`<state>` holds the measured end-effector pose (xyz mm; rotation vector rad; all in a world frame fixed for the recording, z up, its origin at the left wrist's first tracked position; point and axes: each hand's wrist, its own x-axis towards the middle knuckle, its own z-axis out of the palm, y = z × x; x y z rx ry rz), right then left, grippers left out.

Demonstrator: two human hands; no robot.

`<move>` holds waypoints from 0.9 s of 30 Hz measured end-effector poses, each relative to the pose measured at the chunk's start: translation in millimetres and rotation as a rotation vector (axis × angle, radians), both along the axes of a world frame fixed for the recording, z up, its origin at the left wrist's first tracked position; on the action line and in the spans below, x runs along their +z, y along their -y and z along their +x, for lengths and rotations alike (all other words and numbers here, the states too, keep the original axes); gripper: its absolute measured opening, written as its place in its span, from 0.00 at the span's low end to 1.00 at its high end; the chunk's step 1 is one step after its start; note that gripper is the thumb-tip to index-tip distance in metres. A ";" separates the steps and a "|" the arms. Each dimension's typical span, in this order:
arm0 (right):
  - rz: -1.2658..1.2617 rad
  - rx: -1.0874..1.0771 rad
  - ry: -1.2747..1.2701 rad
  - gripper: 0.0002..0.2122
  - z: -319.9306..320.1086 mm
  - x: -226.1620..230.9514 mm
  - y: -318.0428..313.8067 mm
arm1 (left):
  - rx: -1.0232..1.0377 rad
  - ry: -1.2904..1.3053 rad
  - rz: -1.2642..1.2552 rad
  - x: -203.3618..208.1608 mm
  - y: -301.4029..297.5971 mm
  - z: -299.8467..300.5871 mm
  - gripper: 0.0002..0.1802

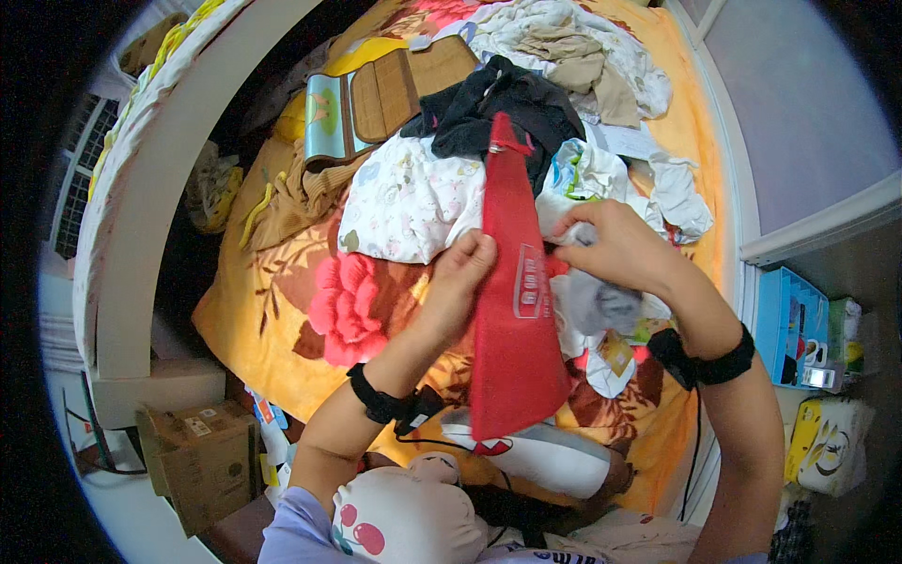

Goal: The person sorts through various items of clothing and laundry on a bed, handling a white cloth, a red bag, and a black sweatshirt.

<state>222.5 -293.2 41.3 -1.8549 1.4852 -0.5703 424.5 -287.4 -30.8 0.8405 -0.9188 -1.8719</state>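
Closest to the lens, at the lower edge, a pale rounded cushion printed with red cherries sits partly cut off, and both forearms rise past it, each wearing a black wrist strap. Left hand has its fingers closed on the left edge of a long red cloth, thumb side pressed to the fabric; the pinch itself is partly hidden behind the cloth's edge. That red cloth runs from a narrow top with a small metal ring, well beyond the fingertips, down to a wide end below both wrists, where it covers part of a white and red object that I cannot identify. A white printed panel shows on the cloth just right of the left fingertips. Right hand lies across the cloth's right edge with its fingers curled onto a grey garment; whether they also grip the red cloth is hard to tell, since the fingertips fold under. Beyond the left fingers lies a white patterned garment, and past that a black garment and a heap of pale clothes. All rest on an orange blanket with a pink flower. A cardboard box stands far left of the left wrist.
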 end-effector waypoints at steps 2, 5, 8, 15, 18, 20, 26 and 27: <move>0.036 0.058 -0.310 0.13 -8.6 -2.6 -6.6 | -0.027 -0.026 0.006 -4.7 12.3 30.3 0.14; 0.215 -0.005 -0.341 0.16 -18.6 -7.0 -14.2 | -0.102 -0.080 0.049 -4.7 26.7 63.5 0.20; 0.014 -0.020 -0.062 0.23 -29.2 -42.4 -10.5 | -0.136 -0.079 0.085 -15.4 40.1 92.5 0.22; -0.254 0.098 0.253 0.39 -2.5 -43.2 27.3 | -0.689 -0.042 -0.100 13.0 44.7 87.8 0.24; -0.043 0.270 0.229 0.41 -0.1 -20.7 25.7 | -0.960 0.015 -0.219 42.6 54.7 72.5 0.22; 0.054 0.218 0.142 0.37 -5.9 -8.7 18.3 | -1.026 0.070 -0.286 55.1 65.1 64.1 0.20; 0.427 0.064 -0.020 0.17 -49.3 6.5 -10.0 | -1.276 0.443 -0.450 81.2 87.1 24.9 0.18; 0.398 0.061 0.081 0.16 -56.2 -0.9 -21.8 | -1.231 0.657 -0.685 83.8 96.5 19.7 0.16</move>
